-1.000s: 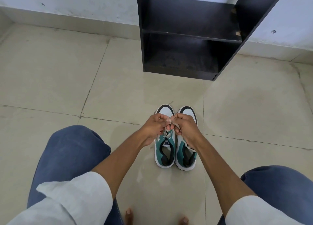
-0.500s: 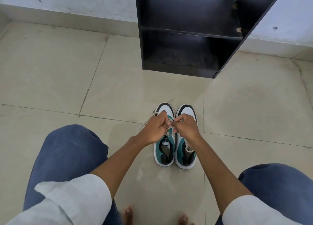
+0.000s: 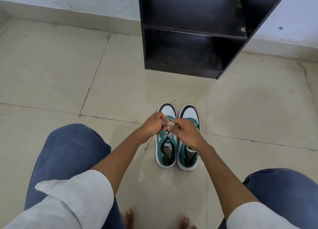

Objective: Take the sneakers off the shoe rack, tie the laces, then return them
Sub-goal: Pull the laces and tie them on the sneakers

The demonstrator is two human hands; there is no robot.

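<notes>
Head view: left hand (image 3: 153, 123) and right hand (image 3: 185, 132), fingers pinched together on beige laces (image 3: 170, 123) above left sneaker (image 3: 166, 142); right sneaker (image 3: 188, 153) just beside, both on floor (image 3: 68, 73). Black shoe rack (image 3: 189, 34): shelves bare. Since earlier frame, hands sit closer together

The tall black wooden shoe rack (image 3: 192, 39) runs off the top edge. Both hands cover the middle of the pale laces (image 3: 170, 124) on the left green-and-white sneaker (image 3: 166, 147), so the knot cannot be made out.
</notes>
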